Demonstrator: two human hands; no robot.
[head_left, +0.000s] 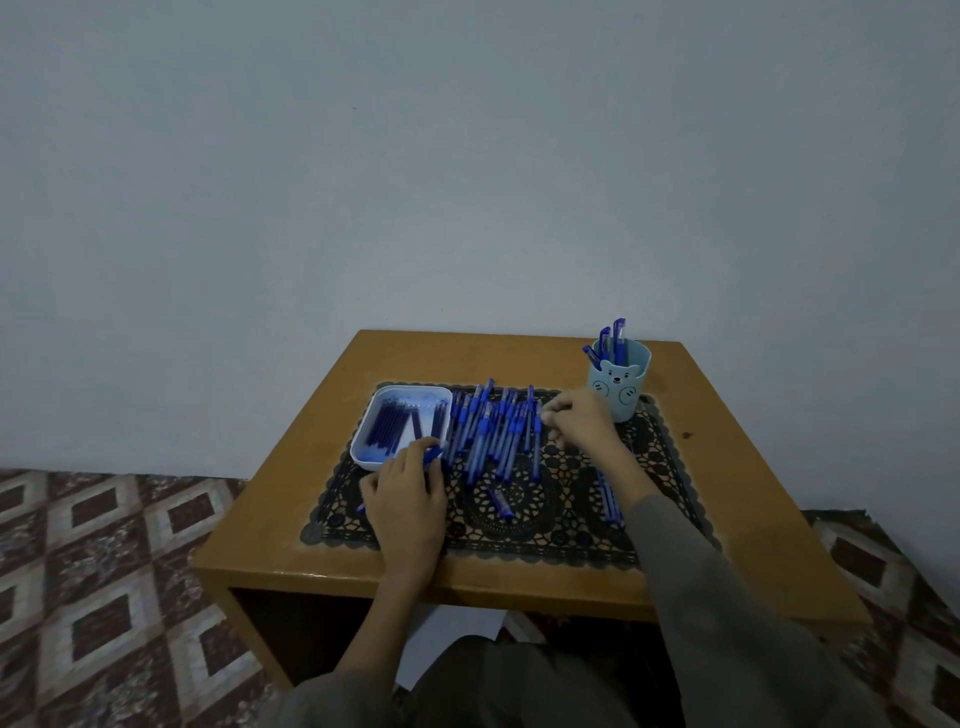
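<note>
The left hand (410, 499) curls round one blue plastic pen (434, 455), right by the corner of the white plastic tray (363, 457). The right hand (582, 421) has bent fingers at the edge of the pile of blue pens (493, 431) on the black lace mat (545, 530). I cannot tell if it pinches one.

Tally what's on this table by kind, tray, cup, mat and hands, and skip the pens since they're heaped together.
Tray: 1
Bear cup: 1
Lace mat: 1
Hands: 2, left hand and right hand
Total: 5
Pens left out: heaped and overlapping, no sure count.
</note>
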